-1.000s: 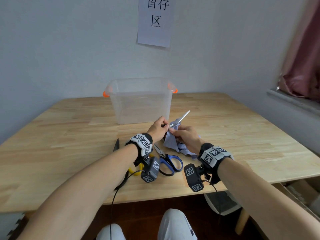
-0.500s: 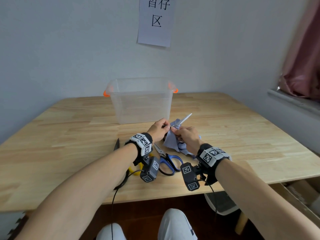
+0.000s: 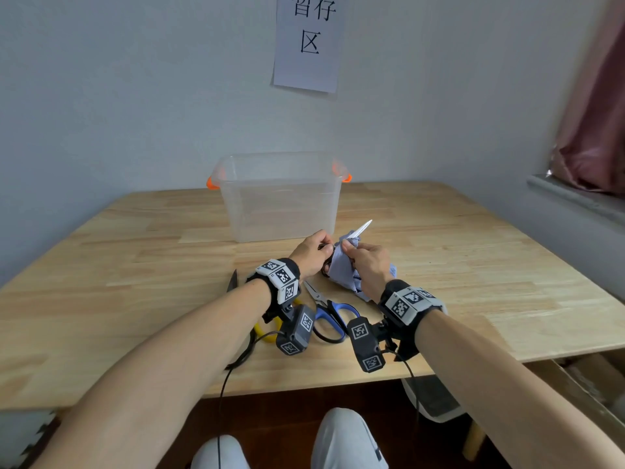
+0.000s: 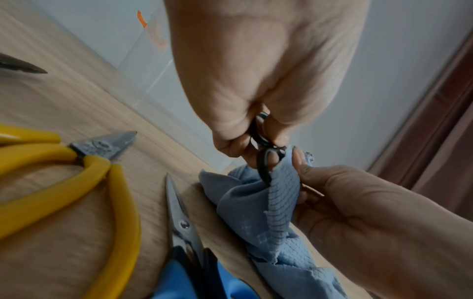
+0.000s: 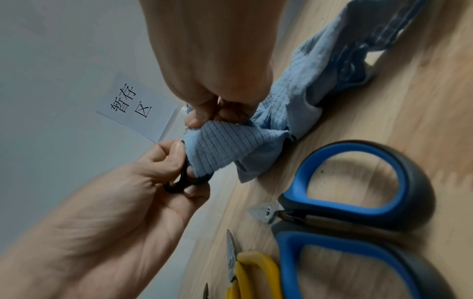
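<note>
Above wooden table (image 3: pixel 456 265) (bin (image 3: pixel 280 211) behind); scissors (image 3: pixel 362 228), cloth (image 3: pixel 341 272) held.

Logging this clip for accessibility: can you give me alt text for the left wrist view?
A left hand grips black-handled scissors by their loops while the right hand pinches a blue cloth over them. On the wooden table lie yellow-handled pliers and blue-handled scissors.

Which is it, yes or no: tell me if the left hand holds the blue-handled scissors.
No: the blue-handled scissors lie on the table, while the left hand grips a black-handled pair.
</note>
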A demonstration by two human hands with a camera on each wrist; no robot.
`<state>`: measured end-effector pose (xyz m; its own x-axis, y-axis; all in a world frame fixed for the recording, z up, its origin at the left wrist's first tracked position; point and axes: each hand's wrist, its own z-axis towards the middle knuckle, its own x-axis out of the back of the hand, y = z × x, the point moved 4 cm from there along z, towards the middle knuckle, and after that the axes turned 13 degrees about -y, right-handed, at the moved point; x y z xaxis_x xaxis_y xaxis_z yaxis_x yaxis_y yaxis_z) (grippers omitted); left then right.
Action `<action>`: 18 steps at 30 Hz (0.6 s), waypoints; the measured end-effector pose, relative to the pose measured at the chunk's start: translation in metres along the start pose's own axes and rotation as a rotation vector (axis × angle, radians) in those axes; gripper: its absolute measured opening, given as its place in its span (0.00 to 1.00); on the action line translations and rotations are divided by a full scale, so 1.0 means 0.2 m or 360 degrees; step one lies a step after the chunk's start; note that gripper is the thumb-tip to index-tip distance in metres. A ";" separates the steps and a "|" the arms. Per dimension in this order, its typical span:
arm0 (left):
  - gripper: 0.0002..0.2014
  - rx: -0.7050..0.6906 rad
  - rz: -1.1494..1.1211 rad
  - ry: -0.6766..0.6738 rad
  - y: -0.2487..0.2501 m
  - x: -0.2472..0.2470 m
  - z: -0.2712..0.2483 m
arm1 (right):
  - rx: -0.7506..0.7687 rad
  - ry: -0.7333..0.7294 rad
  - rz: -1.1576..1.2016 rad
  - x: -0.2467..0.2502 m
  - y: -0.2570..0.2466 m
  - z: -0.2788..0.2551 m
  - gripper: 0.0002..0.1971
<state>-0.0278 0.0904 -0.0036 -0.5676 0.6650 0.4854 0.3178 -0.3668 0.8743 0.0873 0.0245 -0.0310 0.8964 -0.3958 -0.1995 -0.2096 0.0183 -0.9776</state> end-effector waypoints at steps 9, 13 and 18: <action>0.10 0.0017 -0.0007 0.0048 0.01 0.01 0.00 | -0.0033 -0.0201 -0.0272 0.01 -0.02 -0.01 0.08; 0.06 0.0043 0.0069 0.0037 0.01 0.00 -0.01 | -0.0055 -0.0254 -0.0292 0.02 -0.03 -0.03 0.12; 0.04 0.0036 0.0270 -0.0002 0.04 0.00 0.00 | 0.0018 -0.0085 -0.0263 0.03 -0.04 -0.03 0.08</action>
<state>-0.0264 0.0875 0.0033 -0.5034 0.5957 0.6258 0.4260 -0.4590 0.7796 0.0927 0.0166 -0.0246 0.9378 -0.3450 -0.0389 -0.0535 -0.0327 -0.9980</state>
